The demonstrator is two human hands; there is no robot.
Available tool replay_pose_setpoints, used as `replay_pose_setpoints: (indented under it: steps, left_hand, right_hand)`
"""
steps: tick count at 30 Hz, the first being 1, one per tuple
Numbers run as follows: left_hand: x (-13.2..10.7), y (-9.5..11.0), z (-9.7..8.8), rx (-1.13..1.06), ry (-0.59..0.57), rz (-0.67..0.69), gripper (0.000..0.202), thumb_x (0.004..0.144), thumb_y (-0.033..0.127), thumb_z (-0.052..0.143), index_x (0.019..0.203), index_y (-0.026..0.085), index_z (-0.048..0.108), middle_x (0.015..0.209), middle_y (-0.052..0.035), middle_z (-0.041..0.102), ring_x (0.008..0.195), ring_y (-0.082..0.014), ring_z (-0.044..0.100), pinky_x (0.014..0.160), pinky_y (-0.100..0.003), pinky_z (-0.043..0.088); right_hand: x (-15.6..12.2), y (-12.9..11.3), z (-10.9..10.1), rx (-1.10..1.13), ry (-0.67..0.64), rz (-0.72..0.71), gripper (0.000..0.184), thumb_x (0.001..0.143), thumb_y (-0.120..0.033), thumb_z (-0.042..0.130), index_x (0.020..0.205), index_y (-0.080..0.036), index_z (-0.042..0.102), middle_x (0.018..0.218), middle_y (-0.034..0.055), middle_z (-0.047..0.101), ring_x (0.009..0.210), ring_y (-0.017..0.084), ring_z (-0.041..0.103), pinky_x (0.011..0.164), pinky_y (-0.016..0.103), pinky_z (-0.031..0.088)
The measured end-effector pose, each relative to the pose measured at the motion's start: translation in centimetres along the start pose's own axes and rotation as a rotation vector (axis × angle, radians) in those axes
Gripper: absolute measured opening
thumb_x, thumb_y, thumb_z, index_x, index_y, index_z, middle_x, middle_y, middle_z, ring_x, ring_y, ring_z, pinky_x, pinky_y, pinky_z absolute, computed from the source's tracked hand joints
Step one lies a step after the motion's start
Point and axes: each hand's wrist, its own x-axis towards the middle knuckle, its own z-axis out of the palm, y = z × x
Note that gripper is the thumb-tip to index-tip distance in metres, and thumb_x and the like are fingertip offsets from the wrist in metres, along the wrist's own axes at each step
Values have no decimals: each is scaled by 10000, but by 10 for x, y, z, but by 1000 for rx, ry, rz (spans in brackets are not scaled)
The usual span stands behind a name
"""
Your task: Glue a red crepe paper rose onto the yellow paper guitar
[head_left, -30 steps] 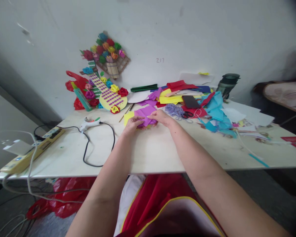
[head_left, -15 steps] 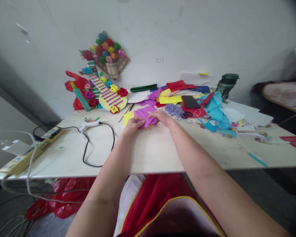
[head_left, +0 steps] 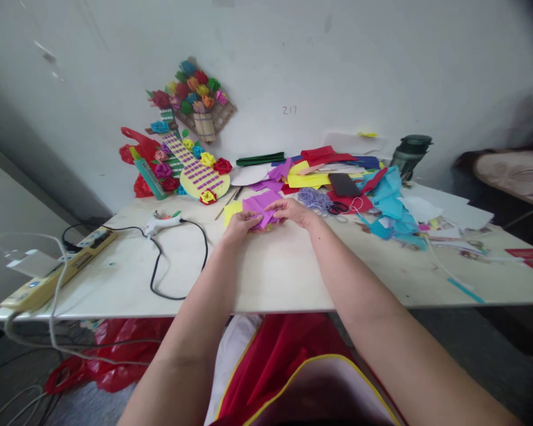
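Note:
My left hand (head_left: 243,225) and my right hand (head_left: 292,211) meet over a purple sheet of crepe paper (head_left: 257,203) at the middle of the table. Both hands are closed, fingers pinching the purple paper near its lower edge, where it is creased. A yellow piece of paper (head_left: 233,208) lies just behind my left hand, partly covered by the purple sheet. Right of my right hand is a tangle of lilac yarn (head_left: 313,199), with black-handled scissors (head_left: 338,207) beside it. What lies under my fingertips is hidden.
A white glue gun (head_left: 162,223) with its black cord and a yellow power strip (head_left: 62,269) lie to the left. Behind stand a flower-decorated paper guitar (head_left: 199,177) and a glue bottle (head_left: 148,174). Blue crepe paper (head_left: 388,204), a phone (head_left: 343,184) and a dark bottle (head_left: 411,155) are at right.
The view has shifted slightly. My right fingers have moved a little on the purple paper; both hands keep their hold on it.

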Motion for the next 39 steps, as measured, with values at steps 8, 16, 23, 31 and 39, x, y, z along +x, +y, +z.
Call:
replay_pose_setpoints:
  steps: [8, 16, 23, 31, 39]
  left_hand:
    - [1, -2, 0, -16, -18, 2, 358, 553, 317, 808, 762, 103, 611, 620, -22, 652, 554, -135, 637, 550, -223, 503]
    - [-1, 1, 1, -19, 17, -13, 340, 560, 284, 806, 750, 113, 582, 613, 1, 639, 547, -137, 639, 571, -235, 516]
    - [3, -3, -1, 12, 73, 15, 302, 586, 288, 786, 724, 112, 582, 601, -14, 646, 549, -141, 640, 542, -225, 501]
    - [2, -3, -2, 73, 44, 37, 323, 586, 329, 779, 719, 119, 572, 581, -20, 649, 543, -151, 646, 548, -237, 512]
    - [-1, -3, 0, 131, -21, 48, 369, 550, 363, 794, 732, 115, 589, 602, -34, 665, 546, -164, 653, 528, -236, 515]
  right_hand:
    - [5, 2, 6, -51, 62, -54, 224, 652, -70, 592, 815, -124, 736, 574, -13, 652, 488, 52, 529, 494, 159, 449]
    - [3, 0, 8, 5, 116, -29, 235, 663, -72, 556, 821, -107, 726, 557, -12, 637, 465, 72, 536, 474, 189, 476]
    - [7, 6, -2, 106, 231, 17, 232, 679, -137, 526, 836, -99, 693, 482, -14, 594, 414, 120, 566, 440, 224, 467]
    - [4, 1, -1, -26, 289, -82, 301, 709, -402, 635, 754, -108, 687, 633, 27, 637, 551, 100, 539, 554, 226, 435]
    - [2, -8, 11, -359, -34, -56, 383, 547, -469, 733, 652, -105, 676, 528, -30, 555, 521, 75, 438, 547, 225, 359]
